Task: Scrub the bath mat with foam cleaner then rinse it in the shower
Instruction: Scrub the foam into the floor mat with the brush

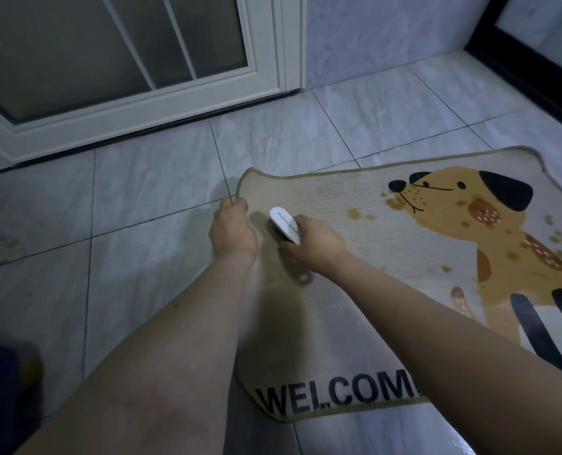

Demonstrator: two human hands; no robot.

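Observation:
A beige bath mat (388, 231) with a brown dog picture and the word WELCOME lies flat on the tiled floor. My right hand (312, 241) grips a white scrub brush (284, 224), bristles down on the mat near its far left corner. My left hand (232, 228) grips the mat's left edge right beside the brush. Brownish spots dot the mat around the dog's face and body.
A white-framed door (135, 103) with frosted panels stands at the back left. A dark threshold (529, 77) runs along the back right. Pale marbled floor tiles (125, 205) surround the mat. Something dark blue (0, 389) sits at the lower left.

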